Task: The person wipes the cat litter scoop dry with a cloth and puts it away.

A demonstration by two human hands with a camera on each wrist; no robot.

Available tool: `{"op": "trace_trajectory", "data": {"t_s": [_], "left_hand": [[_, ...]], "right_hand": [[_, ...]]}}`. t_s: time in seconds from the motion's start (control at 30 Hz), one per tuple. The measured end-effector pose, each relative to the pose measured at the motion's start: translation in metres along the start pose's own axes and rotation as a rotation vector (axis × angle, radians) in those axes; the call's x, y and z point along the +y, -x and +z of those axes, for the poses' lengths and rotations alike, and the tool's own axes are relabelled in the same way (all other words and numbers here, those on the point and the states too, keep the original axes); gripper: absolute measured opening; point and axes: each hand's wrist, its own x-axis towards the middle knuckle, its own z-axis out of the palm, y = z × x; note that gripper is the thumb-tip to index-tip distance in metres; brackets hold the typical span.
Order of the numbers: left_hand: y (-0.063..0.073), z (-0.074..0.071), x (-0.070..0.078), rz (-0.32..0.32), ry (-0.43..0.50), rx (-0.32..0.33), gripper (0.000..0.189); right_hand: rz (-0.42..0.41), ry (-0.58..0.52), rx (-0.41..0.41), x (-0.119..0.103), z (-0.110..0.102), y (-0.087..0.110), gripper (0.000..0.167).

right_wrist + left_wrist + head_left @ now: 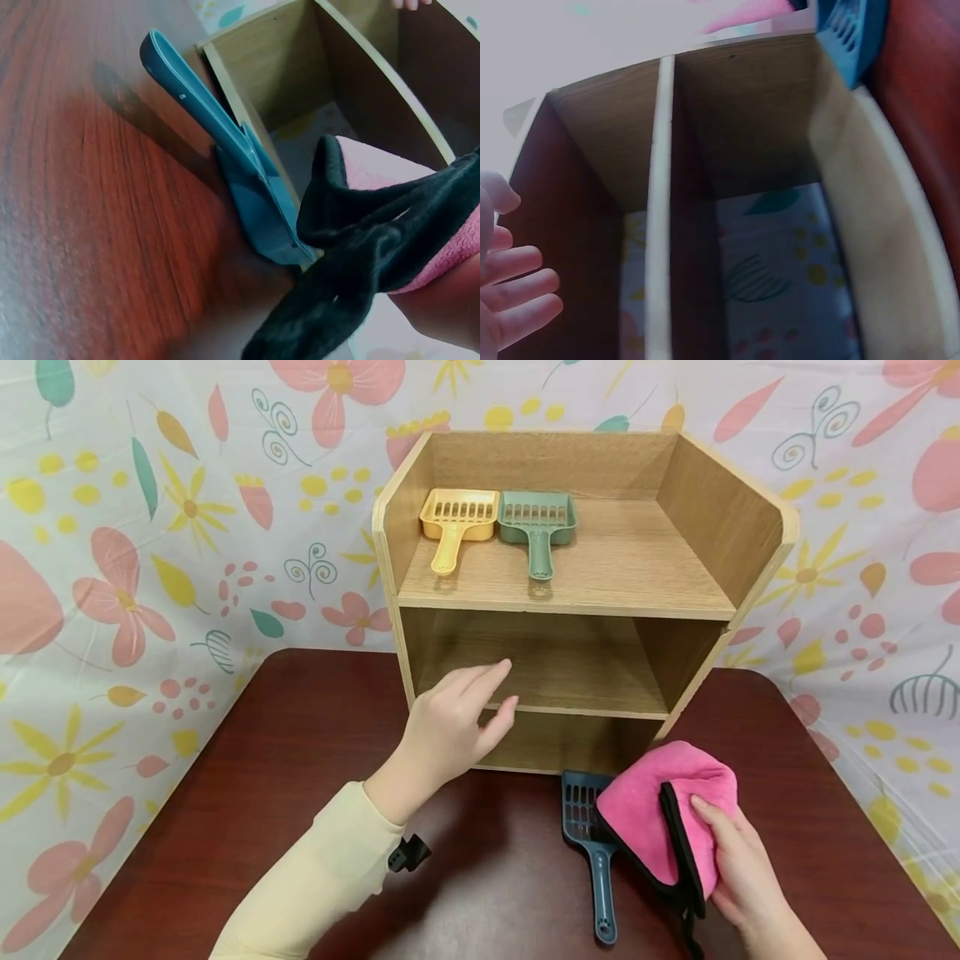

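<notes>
My right hand [742, 860] grips a folded pink cloth [637, 810] with black edging, its thumb lying on top. Just left of the cloth, a blue slotted litter scoop [600, 860] lies on the table against the shelf's front, partly covered by the cloth in the head view. My left hand [453, 718] hovers in front of the shelf's middle level with fingers extended and nothing held. In the left wrist view its fingers [525, 292] are spread apart. A yellow scoop [457, 522] and a green scoop [538, 527] sit side by side on the top shelf, handles forward.
A wooden shelf unit [570, 593] with a walled top and two levels below stands at the back of the dark red-brown table [300, 735]. Behind hangs a flower-patterned curtain [187, 527]. A black strap piece [408, 853] shows at the left wrist.
</notes>
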Motion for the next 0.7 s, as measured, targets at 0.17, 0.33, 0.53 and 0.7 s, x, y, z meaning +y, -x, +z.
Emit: {"op": "trace_trajectory", "data": {"t_s": [0.17, 0.33, 0.53, 0.7], "left_hand": [[0.021, 0.008, 0.0, -0.074, 0.033, -0.107, 0.032], [0.039, 0.017, 0.001, -0.153, 0.073, -0.202, 0.031], [0.056, 0.026, 0.004, -0.257, 0.137, -0.324, 0.031], [0.067, 0.033, 0.01, -0.39, 0.231, -0.478, 0.035]], "right_hand": [[0.001, 0.069, 0.039, -0.004, -0.002, 0.001, 0.025], [-0.006, 0.12, 0.059, -0.008, -0.005, 0.002, 0.025], [-0.012, 0.186, 0.082, -0.013, -0.01, 0.003, 0.025], [-0.021, 0.291, 0.134, -0.018, -0.012, 0.004, 0.025]]}}
